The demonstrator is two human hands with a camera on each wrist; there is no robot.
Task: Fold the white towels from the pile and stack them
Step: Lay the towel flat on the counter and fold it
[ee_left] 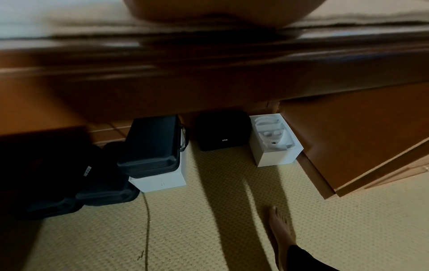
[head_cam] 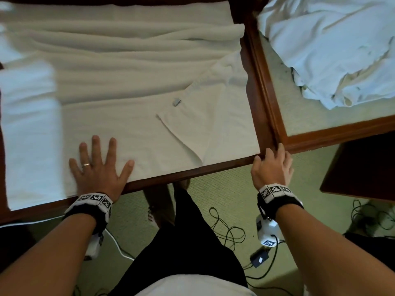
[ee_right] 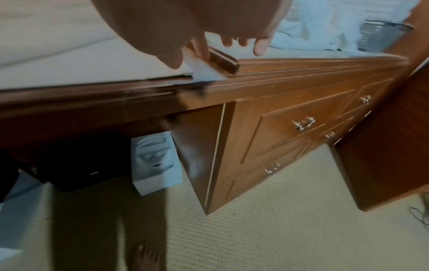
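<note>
A large white towel lies spread and rumpled over the dark wooden table, with one corner flap folded back and showing a small label. My left hand presses flat on the towel's near edge, fingers spread; the left wrist view shows only the heel of that hand. At the towel's near right corner, my right hand pinches the towel corner between thumb and index finger, the other fingers loosely curled. The pile of white towels sits on the glass-topped table to the right.
A brighter white towel piece lies blurred at the table's left end. Under the table stand black cases and white boxes. Drawers are on the right. Cables lie on the carpet by my bare feet.
</note>
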